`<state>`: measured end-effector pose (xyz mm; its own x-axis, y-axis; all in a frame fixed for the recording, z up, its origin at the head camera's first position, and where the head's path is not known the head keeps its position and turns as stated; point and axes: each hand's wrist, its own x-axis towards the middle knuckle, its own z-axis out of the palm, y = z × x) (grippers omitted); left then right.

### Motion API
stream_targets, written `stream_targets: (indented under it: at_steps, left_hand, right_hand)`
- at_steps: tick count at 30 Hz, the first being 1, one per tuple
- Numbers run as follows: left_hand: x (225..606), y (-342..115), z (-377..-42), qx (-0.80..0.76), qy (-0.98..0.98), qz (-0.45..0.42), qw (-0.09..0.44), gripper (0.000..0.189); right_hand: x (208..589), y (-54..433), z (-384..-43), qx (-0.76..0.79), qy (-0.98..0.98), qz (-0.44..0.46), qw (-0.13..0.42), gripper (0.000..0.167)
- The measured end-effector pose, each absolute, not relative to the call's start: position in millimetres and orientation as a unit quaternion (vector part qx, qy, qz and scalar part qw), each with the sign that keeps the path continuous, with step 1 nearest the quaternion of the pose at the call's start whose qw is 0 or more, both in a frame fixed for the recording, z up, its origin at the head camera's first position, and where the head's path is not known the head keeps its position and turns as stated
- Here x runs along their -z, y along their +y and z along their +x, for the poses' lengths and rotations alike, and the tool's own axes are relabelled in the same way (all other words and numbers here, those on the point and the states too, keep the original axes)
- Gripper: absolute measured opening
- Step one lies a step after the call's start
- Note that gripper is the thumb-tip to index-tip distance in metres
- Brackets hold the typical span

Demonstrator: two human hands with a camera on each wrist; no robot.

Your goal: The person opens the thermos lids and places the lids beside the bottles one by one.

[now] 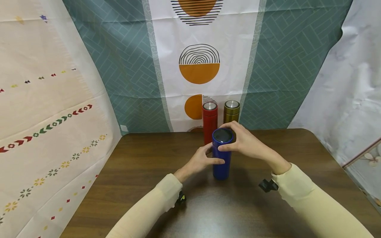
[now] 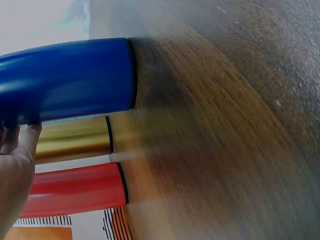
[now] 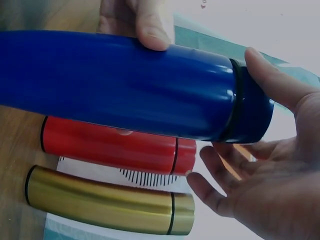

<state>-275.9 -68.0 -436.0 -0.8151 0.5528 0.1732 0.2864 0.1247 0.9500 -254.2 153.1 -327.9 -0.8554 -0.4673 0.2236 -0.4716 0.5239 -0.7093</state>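
Observation:
A blue thermos flask [image 1: 221, 167] stands upright on the wooden table, with a dark, shiny top. My left hand [image 1: 200, 162] holds its body from the left; the thumb lies along the near side and the other fingers pass behind. At the top, my right hand [image 1: 245, 140] curls round the lid [image 3: 256, 107], thumb on the near side, index finger at the far side. In the right wrist view a dark ring shows between lid and body, and some right fingers are partly hidden below the lid. Behind stand a red flask [image 1: 210, 120] and a gold flask [image 1: 231, 114].
The brown table [image 1: 148, 155] ends at a back edge just behind the flasks. A green and white patterned cloth [image 1: 128, 66] hangs there. Pale cloths hang at the left [image 1: 44, 115] and right [image 1: 342, 82] sides.

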Motion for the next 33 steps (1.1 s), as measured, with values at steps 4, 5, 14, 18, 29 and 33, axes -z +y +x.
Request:
stream_targets:
  at_steps: [4, 5, 14, 18, 29, 33]
  left_hand:
    - [436, -69, -276, -0.597, 0.744, 0.280, 0.110, 0.066]
    - [436, -69, -275, -0.597, 0.744, 0.279, 0.111, 0.066]
    - [436, -69, -275, -0.603, 0.737, 0.280, 0.121, 0.066]
    - [436, -68, -276, -0.601, 0.739, 0.282, 0.117, 0.067]
    - [435, -66, -277, -0.598, 0.744, 0.276, 0.115, 0.066]
    - [435, -67, -277, -0.595, 0.749, 0.266, 0.116, 0.068]
  right_hand:
    - [324, 156, -255, -0.412, -0.865, 0.284, -0.027, 0.068]
    - [324, 157, -255, -0.412, -0.865, 0.286, -0.031, 0.070]
    - [330, 150, -252, -0.374, -0.887, 0.268, 0.021, 0.075]
    - [328, 152, -255, -0.384, -0.882, 0.272, 0.004, 0.069]
    - [300, 165, -270, -0.396, -0.845, 0.351, -0.078, 0.063]
    - [299, 166, -270, -0.398, -0.848, 0.341, -0.080, 0.065]
